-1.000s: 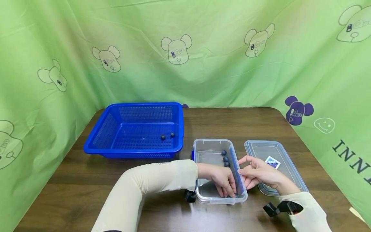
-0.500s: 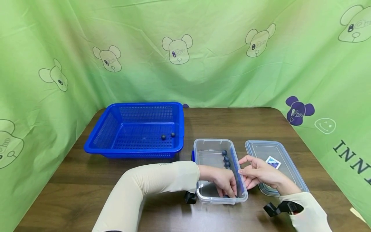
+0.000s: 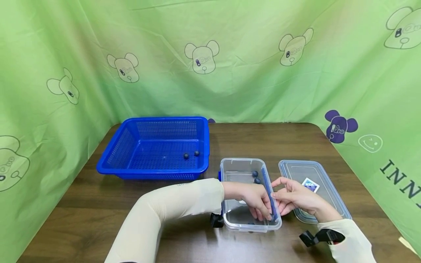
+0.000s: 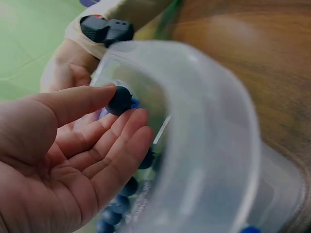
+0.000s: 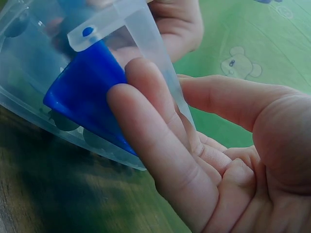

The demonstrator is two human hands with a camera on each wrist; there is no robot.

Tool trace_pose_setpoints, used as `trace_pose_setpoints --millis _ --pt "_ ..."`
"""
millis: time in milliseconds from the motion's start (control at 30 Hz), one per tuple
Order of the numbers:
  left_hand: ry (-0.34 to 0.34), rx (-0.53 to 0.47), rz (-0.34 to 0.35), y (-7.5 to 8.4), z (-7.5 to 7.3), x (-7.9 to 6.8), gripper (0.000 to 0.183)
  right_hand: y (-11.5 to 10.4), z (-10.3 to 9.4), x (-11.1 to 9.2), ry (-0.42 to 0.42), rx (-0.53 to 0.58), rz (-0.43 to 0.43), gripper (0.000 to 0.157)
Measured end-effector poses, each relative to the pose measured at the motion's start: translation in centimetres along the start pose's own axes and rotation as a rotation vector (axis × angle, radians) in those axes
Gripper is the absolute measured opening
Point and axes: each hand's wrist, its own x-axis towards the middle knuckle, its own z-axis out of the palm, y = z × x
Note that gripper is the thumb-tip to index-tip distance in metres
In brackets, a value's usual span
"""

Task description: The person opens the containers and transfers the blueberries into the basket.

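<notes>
In the left wrist view, my left hand (image 4: 82,150) pinches a blueberry (image 4: 119,101) between thumb and fingers. This hand reaches inside a clear plastic food container (image 3: 231,166), near its right wall. Two blueberries (image 3: 256,177) show along that wall beyond the hand, and the left wrist view has several blueberries (image 4: 116,211) in a row below the fingers. My right hand (image 3: 294,195) holds the container's right rim, its fingers beside the blue latch (image 5: 90,90) in the right wrist view. In the head view the left hand hides part of the berry row.
A blue plastic basket (image 3: 152,171) stands at the back left, with two dark blueberries (image 3: 191,154) in it. The container's clear lid (image 3: 315,173), bearing a white and blue label, lies on the wooden table (image 3: 263,138) right of the container, partly under my right hand.
My left hand has lifted slightly and moved back and right along the container's wall. A berry near the front end now shows. My right hand stays on the rim.
</notes>
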Motion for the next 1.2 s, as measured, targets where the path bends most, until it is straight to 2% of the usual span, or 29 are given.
trace_pose_setpoints --millis 167,367,667,933,1200 --pt "-0.013 -0.008 0.034 0.3 -0.8 -0.5 0.006 0.3 -0.1 0.1 0.005 -0.003 -0.003 0.023" --pt "-0.010 -0.020 0.079 0.6 -2.5 -1.8 0.009 0.2 0.1 0.2 0.027 -0.025 0.012 0.029" --pt "0.043 -0.043 0.208 0.7 -5.6 -4.1 0.016 0.3 0.2 0.3 0.053 -0.034 0.023 0.029" --pt "0.182 -0.122 0.245 0.9 -9.2 -6.8 0.022 0.6 0.1 0.4 0.048 -0.038 0.012 0.027" --pt "0.336 -0.207 0.276 -0.3 -12.9 -9.5 0.022 0.8 0.0 0.4 0.043 -0.030 0.010 0.025"
